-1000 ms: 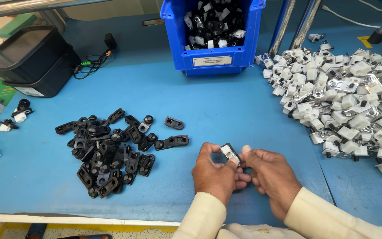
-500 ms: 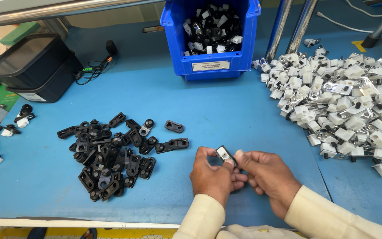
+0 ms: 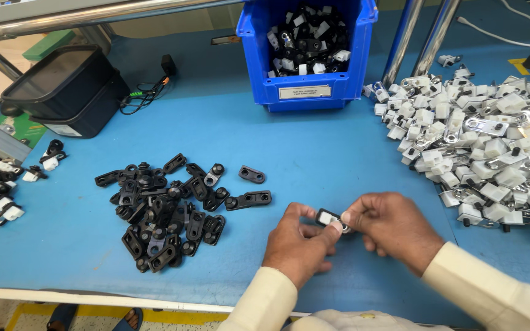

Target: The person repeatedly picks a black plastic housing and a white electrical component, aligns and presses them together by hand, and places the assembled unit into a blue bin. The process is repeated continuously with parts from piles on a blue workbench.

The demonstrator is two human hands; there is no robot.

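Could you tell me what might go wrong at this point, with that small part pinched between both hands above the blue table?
1. The small black-and-white part is gripped only by the fingertips of the left hand and right hand; it could slip and fall to the blue table.
2. A dropped part might land in the pile of black pieces nearby and be hard to find.
3. The right sleeve lies close to the heap of white parts and could knock some loose.
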